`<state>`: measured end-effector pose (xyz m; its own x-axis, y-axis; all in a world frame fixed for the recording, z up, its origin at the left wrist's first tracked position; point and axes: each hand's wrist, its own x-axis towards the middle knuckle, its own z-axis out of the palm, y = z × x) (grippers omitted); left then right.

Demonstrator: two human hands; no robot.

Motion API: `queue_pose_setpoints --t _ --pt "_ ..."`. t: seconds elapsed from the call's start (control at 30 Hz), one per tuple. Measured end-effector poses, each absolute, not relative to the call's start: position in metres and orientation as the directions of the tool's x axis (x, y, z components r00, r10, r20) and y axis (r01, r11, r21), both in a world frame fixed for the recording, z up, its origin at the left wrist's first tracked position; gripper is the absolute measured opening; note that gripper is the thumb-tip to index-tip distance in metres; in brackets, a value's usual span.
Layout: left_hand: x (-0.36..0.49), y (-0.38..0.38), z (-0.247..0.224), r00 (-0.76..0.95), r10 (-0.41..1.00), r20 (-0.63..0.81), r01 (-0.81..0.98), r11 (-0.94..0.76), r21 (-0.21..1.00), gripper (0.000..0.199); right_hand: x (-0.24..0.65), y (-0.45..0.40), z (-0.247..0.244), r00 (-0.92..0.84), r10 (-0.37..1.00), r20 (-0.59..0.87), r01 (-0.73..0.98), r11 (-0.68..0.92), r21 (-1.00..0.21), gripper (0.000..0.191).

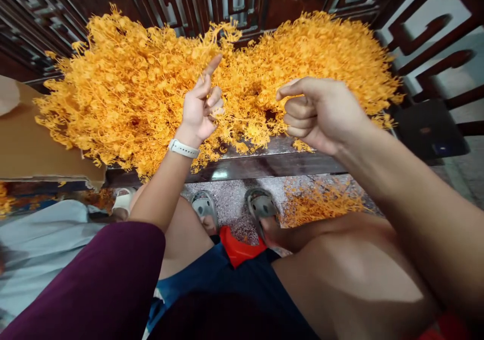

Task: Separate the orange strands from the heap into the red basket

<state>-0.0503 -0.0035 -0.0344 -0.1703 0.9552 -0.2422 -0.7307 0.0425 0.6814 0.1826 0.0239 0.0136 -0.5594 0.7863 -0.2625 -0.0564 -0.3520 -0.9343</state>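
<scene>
My left hand, with a pale watch strap at the wrist, is raised over a large heap of yellow-orange artificial flower sprigs. Its index finger points up and away while the other fingers curl in. Just beyond that fingertip, a sprig stands up from the heap; I cannot tell whether the hand grips it. My right hand is closed in front of the heap's right part, its index finger bent toward the thumb. Whatever it pinches, if anything, is hidden or too thin to see.
The heap lies on a dark wooden bench with a carved lattice back. A cardboard box stands at left, beside a person's grey clothing. A dark flat object lies at right. More orange sprigs cover the floor near my sandals.
</scene>
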Motion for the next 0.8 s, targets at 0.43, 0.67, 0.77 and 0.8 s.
queue_pose_setpoints --t 0.43,0.67,0.77,0.8 --pt "-0.066 -0.005 -0.021 -0.247 0.963 -0.108 -0.64 -0.078 0.764 0.043 0.17 0.003 0.028 -0.689 0.699 -0.192 -0.016 -0.279 -0.96 0.026" --pt "-0.076 -0.005 -0.029 -0.266 0.963 -0.045 -0.582 -0.123 0.804 0.039 0.171 -0.004 0.036 -0.766 0.637 -0.086 -0.027 -0.165 -0.986 0.027" --pt "-0.083 -0.007 -0.03 -0.297 0.953 -0.061 -0.623 -0.145 0.769 0.042 0.18 0.004 0.034 -0.688 0.725 0.007 -0.044 -0.032 -0.999 0.022" --pt "-0.083 -0.009 -0.028 -0.304 0.948 -0.098 -0.639 -0.127 0.758 0.043 0.183 0.007 0.031 -0.657 0.753 0.036 -0.004 0.044 -0.999 0.02"
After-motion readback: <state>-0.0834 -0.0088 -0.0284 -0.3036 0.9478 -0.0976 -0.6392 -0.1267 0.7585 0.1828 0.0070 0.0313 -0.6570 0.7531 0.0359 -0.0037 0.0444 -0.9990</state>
